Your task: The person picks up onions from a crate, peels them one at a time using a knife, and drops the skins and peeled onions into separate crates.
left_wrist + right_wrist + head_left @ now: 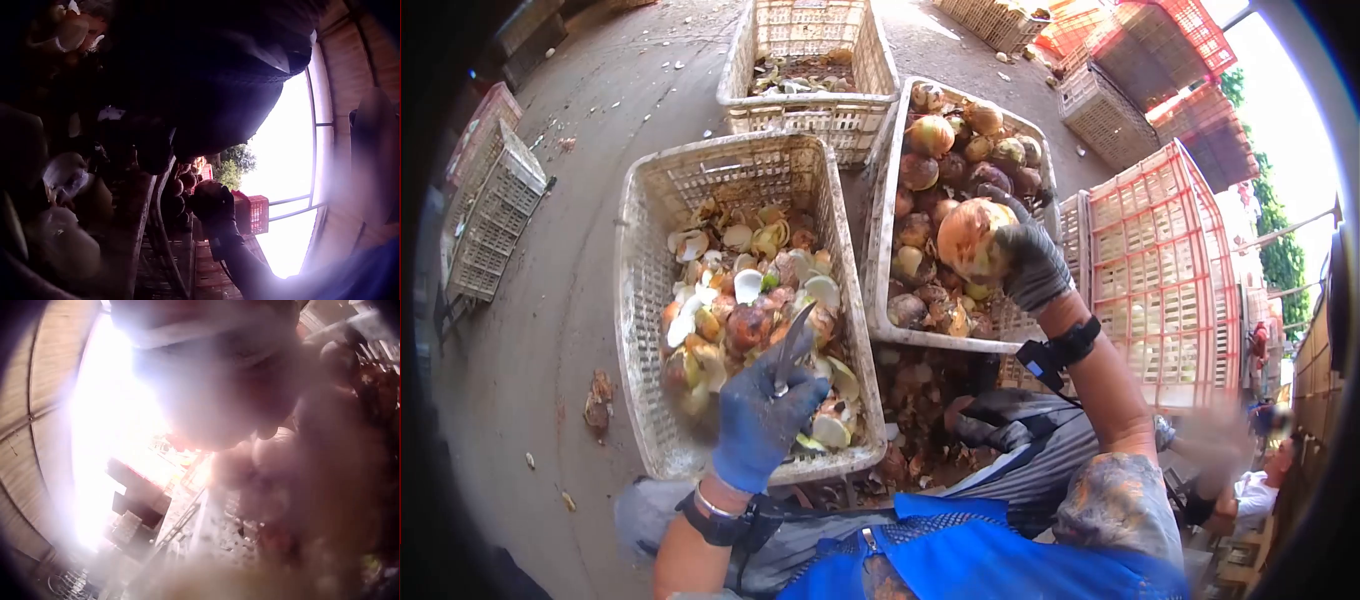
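In the head view my gloved right hand (1035,262) grips a large brown-skinned onion (975,240) above a crate (880,300) heaped with whole onions. My left hand (762,412), in a blue glove, holds a knife (792,345), its blade pointing up and away from me. That hand is over the near end of another crate (632,330), which holds cut onion ends and peels (750,325). The left wrist view is dark, with onion pieces (65,178) at its left. Glare washes out much of the right wrist view.
A third crate (880,85) with scraps stands beyond these two. Stacked crates (1165,270) rise at the right, and more crates (495,215) stand at the left. Onion skins (900,440) lie by my legs. Another person (1250,500) is at the lower right.
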A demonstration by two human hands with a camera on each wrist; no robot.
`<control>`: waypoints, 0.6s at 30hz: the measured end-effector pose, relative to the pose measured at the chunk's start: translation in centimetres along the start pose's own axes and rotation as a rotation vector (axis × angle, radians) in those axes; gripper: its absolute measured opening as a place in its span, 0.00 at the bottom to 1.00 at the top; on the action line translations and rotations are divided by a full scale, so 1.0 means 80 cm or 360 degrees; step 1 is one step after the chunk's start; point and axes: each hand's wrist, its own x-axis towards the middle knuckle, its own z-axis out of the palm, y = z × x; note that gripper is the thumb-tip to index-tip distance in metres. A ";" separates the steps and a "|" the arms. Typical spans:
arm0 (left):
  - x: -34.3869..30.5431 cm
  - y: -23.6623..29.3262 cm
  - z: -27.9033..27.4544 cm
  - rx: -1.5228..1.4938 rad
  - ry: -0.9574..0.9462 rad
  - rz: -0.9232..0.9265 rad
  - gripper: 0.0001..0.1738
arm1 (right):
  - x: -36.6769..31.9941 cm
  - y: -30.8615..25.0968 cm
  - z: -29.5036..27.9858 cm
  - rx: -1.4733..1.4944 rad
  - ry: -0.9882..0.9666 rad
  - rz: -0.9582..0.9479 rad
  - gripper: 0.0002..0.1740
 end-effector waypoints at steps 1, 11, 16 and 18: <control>-0.003 0.004 0.006 -0.0096 -0.0034 0.0174 0.37 | -0.026 0.004 0.022 -0.0062 -0.0063 0.0076 0.50; -0.090 0.013 0.072 -0.0294 -0.0097 0.0880 0.39 | -0.222 0.063 0.154 -0.0502 -0.0024 -0.0215 0.56; -0.137 -0.001 0.071 -0.0030 -0.0146 0.0690 0.31 | -0.257 0.079 0.151 0.0348 -0.0202 0.0108 0.43; -0.149 0.007 0.064 0.0419 -0.0021 0.0883 0.30 | -0.260 0.091 0.137 0.0410 -0.0081 0.0085 0.43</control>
